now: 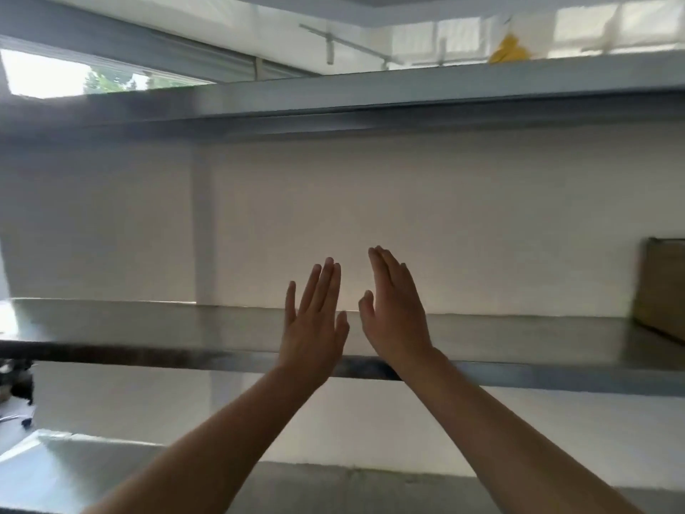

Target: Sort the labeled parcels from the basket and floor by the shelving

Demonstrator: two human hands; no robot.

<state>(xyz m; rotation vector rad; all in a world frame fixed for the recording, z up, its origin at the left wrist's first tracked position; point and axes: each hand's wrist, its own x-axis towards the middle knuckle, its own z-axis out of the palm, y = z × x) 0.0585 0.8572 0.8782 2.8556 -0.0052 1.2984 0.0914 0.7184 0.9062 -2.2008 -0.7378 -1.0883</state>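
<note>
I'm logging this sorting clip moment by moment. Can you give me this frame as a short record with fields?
left hand: open, fingers straight, holds nothing
right hand: open, holds nothing, apart from the left hand
middle shelf: metal, brown box at its right end
top shelf: yellow item on it, blurred
held in hands: nothing

Blurry yellow bundle [508, 50] atop shelf [407, 94]; brown box [661, 287] partly beyond right edge

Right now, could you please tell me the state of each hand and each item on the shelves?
left hand: open, fingers straight, holding nothing.
right hand: open, fingers straight, holding nothing.
brown box: on middle shelf, far right, partly out of frame.
yellow item: on top shelf, blurred.
</note>
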